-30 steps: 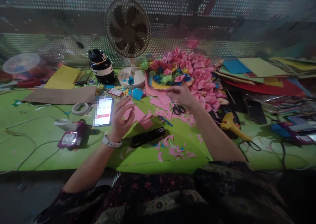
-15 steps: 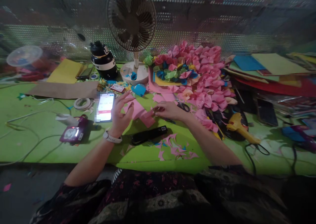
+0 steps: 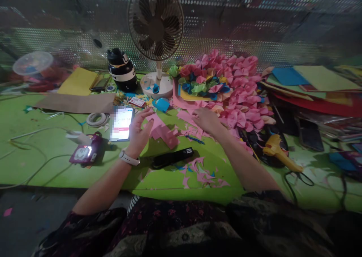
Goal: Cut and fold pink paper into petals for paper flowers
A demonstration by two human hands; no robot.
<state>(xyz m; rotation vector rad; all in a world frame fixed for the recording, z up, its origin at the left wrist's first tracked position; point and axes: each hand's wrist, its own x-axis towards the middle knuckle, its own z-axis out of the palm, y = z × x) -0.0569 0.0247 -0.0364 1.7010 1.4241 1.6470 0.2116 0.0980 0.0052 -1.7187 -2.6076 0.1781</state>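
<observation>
My left hand point(image 3: 139, 131), with a white band on its wrist, has its fingers spread at the left edge of a folded pink paper piece point(image 3: 162, 131). Beside that hand lies a phone point(image 3: 122, 125) with a lit screen. My right hand point(image 3: 207, 120) is over loose pink paper scraps point(image 3: 185, 116), its fingers curled; whatever they hold is hidden. A thin blue, pen-like stick point(image 3: 194, 139) rests below it. In front of the pink paper is a long black object point(image 3: 172, 158) with a white label. Small paper offcuts point(image 3: 203, 170) are scattered nearer me.
A heap of pink paper flowers point(image 3: 243, 87) fills the back right. Behind are a fan point(image 3: 157, 30) and a black bottle point(image 3: 123, 74). A yellow glue gun point(image 3: 278, 153) and its cord lie right; a tape roll point(image 3: 97, 119), purple device point(image 3: 86, 151) and cables lie left.
My right hand has moved away from the pink paper, to the right and slightly up, where scissors were showing. My left hand stays by the paper. The view has shifted slightly.
</observation>
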